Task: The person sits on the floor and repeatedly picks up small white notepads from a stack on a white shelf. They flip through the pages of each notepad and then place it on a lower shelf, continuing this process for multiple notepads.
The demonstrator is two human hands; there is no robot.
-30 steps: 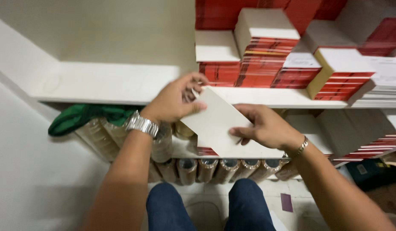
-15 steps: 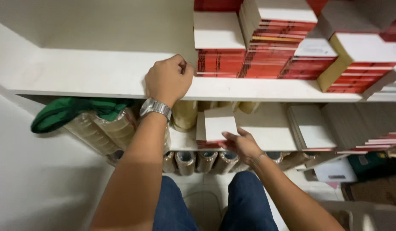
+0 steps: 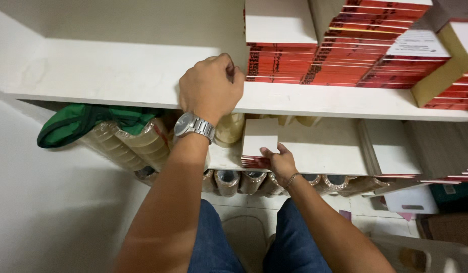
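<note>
My left hand, with a metal watch at the wrist, rests as a closed fist on the front edge of the upper white shelf, just left of the red-edged book stacks. My right hand reaches down to the lower shelf and grips the near corner of a small stack of white-covered, red-edged booklets, thumb on top.
Rolls of brown tape in clear wrap lie on the lower shelf at left, under a green cloth. More tape rolls line the level below. White booklet piles fill the lower right. My knees in blue jeans are beneath.
A second ago both hands held a white booklet in front of the shelves. It now lies on the lower stack under my right hand, and my left hand has moved up to the upper shelf edge.
</note>
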